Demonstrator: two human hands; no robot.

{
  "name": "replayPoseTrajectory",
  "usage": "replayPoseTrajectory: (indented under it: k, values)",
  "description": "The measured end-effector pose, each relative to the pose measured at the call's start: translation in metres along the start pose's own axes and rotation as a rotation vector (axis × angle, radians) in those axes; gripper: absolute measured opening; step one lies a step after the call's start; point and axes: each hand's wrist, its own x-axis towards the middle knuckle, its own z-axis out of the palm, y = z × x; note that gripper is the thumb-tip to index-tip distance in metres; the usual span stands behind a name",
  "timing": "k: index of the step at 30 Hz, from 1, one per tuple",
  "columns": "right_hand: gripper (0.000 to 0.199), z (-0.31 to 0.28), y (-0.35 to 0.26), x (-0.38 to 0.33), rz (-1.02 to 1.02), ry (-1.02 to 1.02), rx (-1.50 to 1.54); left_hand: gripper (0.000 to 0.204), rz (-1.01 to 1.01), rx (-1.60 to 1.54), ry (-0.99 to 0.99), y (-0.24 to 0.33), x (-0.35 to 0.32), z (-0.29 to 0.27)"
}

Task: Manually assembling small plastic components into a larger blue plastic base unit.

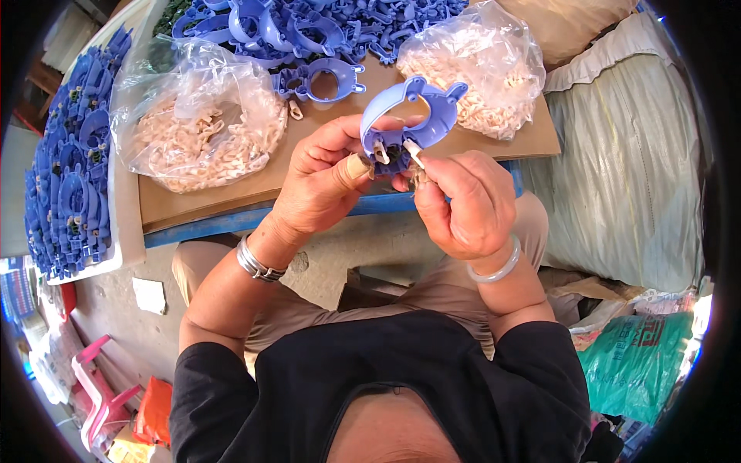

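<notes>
My left hand (318, 184) grips a blue plastic part with an open ring (443, 117), held up over the near edge of the cardboard. A wrap covers the left thumb's tip. One small cream-coloured piece (381, 152) sits in the base of the part, beside that thumb. On the other side of the base, my right hand (469, 202) pinches a second small cream piece (414, 151) against the part; its lower end is hidden by the fingers. Behind the left hand, a similar blue ring part (330, 82) and a loose cream piece (295, 110) lie on the cardboard.
Clear bags of cream pieces stand left (208, 139) and right (486, 85) on the cardboard (185, 202). A heap of blue parts (301, 31) lies behind. A white tray (127, 204) with stacked blue parts is far left. A large pale sack (617, 162) stands right.
</notes>
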Motion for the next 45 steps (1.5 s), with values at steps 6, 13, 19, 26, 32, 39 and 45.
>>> replayPoseTrajectory:
  k: [6, 13, 19, 26, 32, 39, 45]
  values:
    - [0.024, -0.001, -0.002, -0.001, -0.053, -0.033, -0.073, 0.037, 0.051, 0.103, -0.046, 0.001, 0.001, -0.001]
    - [0.026, 0.0, 0.001, -0.003, -0.1, -0.05, -0.084, 0.036, 0.03, 0.11, -0.02, 0.001, 0.0, -0.001]
    - [0.027, 0.001, 0.003, -0.002, -0.109, -0.093, -0.104, 0.037, -0.017, 0.171, -0.002, 0.011, 0.001, -0.002]
    - [0.023, -0.004, 0.002, 0.001, -0.11, -0.122, -0.109, 0.039, -0.018, 0.193, -0.005, 0.008, -0.001, -0.006]
    - [0.02, -0.004, 0.009, 0.002, -0.043, -0.05, -0.042, 0.035, -0.016, 0.068, 0.111, -0.003, -0.004, 0.007]
    - [0.023, 0.001, 0.011, -0.002, -0.099, -0.014, -0.064, 0.032, -0.053, -0.081, 0.081, -0.006, -0.003, 0.005]
    - [0.023, 0.007, 0.009, -0.003, -0.037, -0.026, -0.061, 0.034, 0.023, -0.028, 0.153, -0.009, -0.003, 0.008]
